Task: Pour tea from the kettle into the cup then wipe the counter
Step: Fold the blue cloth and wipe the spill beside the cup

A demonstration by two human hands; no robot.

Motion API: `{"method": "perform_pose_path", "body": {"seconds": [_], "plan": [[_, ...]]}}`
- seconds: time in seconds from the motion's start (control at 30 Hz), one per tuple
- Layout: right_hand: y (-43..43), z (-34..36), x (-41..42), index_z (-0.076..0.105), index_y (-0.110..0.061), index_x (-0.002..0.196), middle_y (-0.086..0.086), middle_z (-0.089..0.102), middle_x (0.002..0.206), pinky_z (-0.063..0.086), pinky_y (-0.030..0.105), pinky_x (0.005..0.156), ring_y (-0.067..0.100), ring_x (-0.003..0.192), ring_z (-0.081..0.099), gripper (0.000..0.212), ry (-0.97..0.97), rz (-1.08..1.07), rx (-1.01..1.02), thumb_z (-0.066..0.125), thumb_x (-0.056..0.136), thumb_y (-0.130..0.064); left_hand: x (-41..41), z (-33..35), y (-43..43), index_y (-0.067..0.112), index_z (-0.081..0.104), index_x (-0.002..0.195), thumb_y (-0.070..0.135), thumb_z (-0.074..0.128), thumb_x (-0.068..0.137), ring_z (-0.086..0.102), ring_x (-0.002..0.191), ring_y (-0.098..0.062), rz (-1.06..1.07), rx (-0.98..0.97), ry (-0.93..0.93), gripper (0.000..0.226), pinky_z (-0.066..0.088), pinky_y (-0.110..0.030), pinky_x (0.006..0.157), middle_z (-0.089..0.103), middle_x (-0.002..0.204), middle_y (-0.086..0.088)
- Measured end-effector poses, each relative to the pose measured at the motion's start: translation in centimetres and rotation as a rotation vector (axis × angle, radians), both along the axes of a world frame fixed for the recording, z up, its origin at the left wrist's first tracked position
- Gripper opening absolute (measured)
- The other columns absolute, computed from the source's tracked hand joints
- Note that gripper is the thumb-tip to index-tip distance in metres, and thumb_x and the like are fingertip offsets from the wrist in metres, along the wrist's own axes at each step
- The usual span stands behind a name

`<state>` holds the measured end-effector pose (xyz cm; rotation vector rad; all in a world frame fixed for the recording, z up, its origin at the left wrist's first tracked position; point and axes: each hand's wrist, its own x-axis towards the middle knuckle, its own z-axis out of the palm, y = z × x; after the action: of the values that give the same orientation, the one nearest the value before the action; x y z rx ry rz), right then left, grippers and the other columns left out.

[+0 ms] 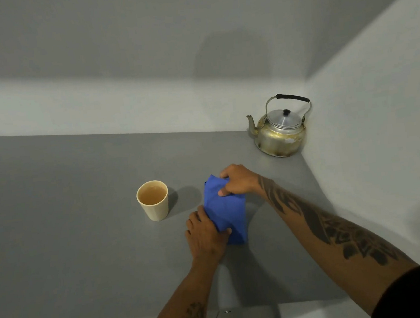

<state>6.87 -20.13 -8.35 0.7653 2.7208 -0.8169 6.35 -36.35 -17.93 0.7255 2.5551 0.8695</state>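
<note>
A blue cloth [226,212] lies folded on the grey counter [70,236], right of centre. My right hand [239,180] grips its far end with thumb and fingers. My left hand [204,232] holds its near left edge, thumb on top of the fabric. A cream cup [153,200] full of light brown tea stands upright just left of the cloth, apart from both hands. The worn metal kettle [280,132], lid on and black handle raised, sits in the back right corner with its spout pointing left.
Grey walls [369,123] close the counter at the back and along the right side, meeting behind the kettle. The counter's front edge [244,308] runs just below my forearms. Open counter stretches left of the cup.
</note>
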Motion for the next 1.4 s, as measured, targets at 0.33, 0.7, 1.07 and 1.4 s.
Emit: {"method": "perform_pose_path", "body": {"seconds": [0.33,0.7,1.07,1.4], "plan": [[-4.3,9.4,-2.2,0.061,0.0,0.074,0.008,0.053,0.069,0.037,0.031,0.06,0.018,0.064,0.047,0.022,0.121,0.231,0.02,0.072,0.074,-0.019,-3.7,3.4,-3.9,0.016,0.064,0.096,0.029,0.083,0.066,0.067,0.08,-0.016,0.029,0.51,-0.573,0.038,0.055,-0.026,0.067,0.071,0.095,-0.003],[-16.6,10.9,-12.2,0.065,-0.004,0.079,0.007,0.058,0.074,0.04,0.031,0.063,0.018,0.069,0.051,0.012,0.202,0.432,-0.018,0.072,0.074,-0.013,-9.9,5.8,-18.1,-0.004,0.066,0.095,0.006,0.081,0.068,0.067,0.069,-0.026,0.354,0.614,-0.552,0.032,0.059,-0.031,0.058,0.073,0.086,-0.02],[-23.4,2.5,-19.8,0.049,-0.013,0.058,0.01,0.056,0.076,0.037,0.025,0.054,0.025,0.074,0.055,0.022,0.075,0.283,0.084,0.067,0.068,-0.006,-15.2,3.3,-25.4,0.007,0.051,0.103,0.02,0.084,0.063,0.062,0.095,-0.034,0.486,0.173,-0.307,0.054,0.045,-0.033,0.074,0.064,0.104,-0.018],[-23.5,-4.4,-22.3,0.05,-0.017,0.08,0.018,0.061,0.108,0.041,0.031,0.069,0.037,0.1,0.06,0.013,0.062,0.169,0.078,0.06,0.078,-0.009,-16.6,1.9,-25.3,0.006,0.041,0.114,0.027,0.083,0.062,0.059,0.104,-0.039,0.438,-0.04,-0.301,0.07,0.052,-0.045,0.086,0.057,0.117,-0.02]]}}
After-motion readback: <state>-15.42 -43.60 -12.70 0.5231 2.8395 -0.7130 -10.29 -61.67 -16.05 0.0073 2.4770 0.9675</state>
